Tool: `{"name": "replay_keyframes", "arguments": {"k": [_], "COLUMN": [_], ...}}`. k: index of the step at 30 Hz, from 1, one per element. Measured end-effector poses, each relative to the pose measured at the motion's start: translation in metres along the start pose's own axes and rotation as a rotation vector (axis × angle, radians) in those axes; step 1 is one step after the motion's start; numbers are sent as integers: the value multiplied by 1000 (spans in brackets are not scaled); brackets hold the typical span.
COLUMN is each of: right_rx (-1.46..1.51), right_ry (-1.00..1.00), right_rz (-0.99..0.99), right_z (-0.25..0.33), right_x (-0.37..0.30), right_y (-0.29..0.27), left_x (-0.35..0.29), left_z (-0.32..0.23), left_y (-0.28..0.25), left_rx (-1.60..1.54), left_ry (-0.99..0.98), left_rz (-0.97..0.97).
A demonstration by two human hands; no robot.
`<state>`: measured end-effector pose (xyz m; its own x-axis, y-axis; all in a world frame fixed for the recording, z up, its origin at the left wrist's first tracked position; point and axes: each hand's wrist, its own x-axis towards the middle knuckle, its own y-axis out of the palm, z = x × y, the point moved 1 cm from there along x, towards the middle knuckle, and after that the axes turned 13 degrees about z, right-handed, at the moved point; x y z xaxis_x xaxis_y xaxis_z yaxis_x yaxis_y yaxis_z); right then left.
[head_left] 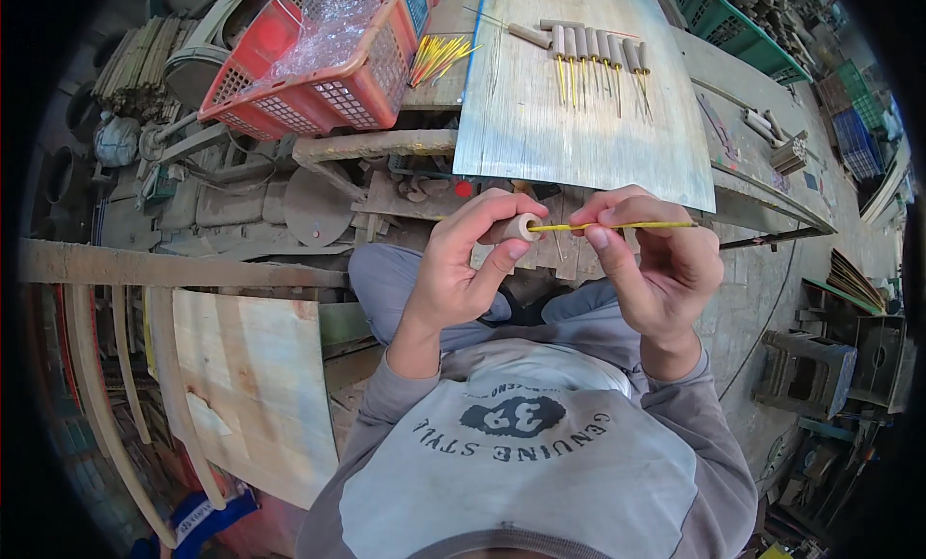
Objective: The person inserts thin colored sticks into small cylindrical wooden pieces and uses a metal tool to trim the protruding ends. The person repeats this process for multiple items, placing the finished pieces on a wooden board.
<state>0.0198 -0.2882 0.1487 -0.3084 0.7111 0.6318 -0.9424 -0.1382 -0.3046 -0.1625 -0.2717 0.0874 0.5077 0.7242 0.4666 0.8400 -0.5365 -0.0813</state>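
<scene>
In front of my lap, my left hand (461,260) pinches a short grey-brown tube (522,228) between thumb and fingers, its open end turned to the right. My right hand (661,265) grips a thin yellow stick (557,228) between thumb and fingertips. The stick's left end meets the tube's open mouth; how deep it goes in is hidden. Farther off, on a pale wooden board (579,149), several similar tubes (583,44) lie side by side with thin yellow sticks poking out toward me.
A red plastic crate (357,88) with clear plastic wrap stands at the far left, beside a bundle of yellow sticks (442,59). A wooden rail (183,265) runs along the left. Green crates (748,28) sit at the far right, and a grey stool (803,371) at the right.
</scene>
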Motion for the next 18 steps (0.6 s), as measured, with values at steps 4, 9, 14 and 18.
{"name": "replay_keyframes", "arguments": {"k": [4, 9, 14, 18], "right_rx": [-13, -13, -13, -17], "right_ry": [7, 7, 3, -2], "right_rz": [-3, -6, 4, 1], "right_z": [0, 2, 1, 0], "right_x": [0, 1, 0, 0], "right_y": [0, 0, 0, 0], "left_x": [0, 0, 1, 0], "left_z": [1, 0, 0, 3], "left_y": [1, 1, 1, 1], "left_rx": [1, -5, -1, -3], "left_ry": [15, 7, 9, 6], "left_rz": [-6, 6, 5, 9]}}
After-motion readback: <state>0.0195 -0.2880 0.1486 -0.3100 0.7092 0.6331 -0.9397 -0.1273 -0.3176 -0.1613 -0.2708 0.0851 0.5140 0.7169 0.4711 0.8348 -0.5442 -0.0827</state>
